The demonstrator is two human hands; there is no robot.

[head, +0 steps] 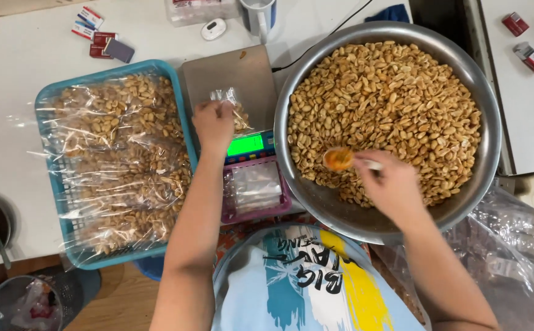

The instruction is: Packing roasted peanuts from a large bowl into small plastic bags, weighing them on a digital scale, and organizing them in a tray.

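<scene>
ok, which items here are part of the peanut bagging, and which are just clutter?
In use: left hand, small clear bag, scale, right hand, spoon, metal bowl of peanuts, blue basket, pink tray.

Lying about: small boxes, mug, bin.

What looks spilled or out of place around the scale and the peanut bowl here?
One stray peanut lies on the scale platform, apart from the clear bag the left hand holds. Otherwise peanuts stay inside the metal bowl.
</scene>
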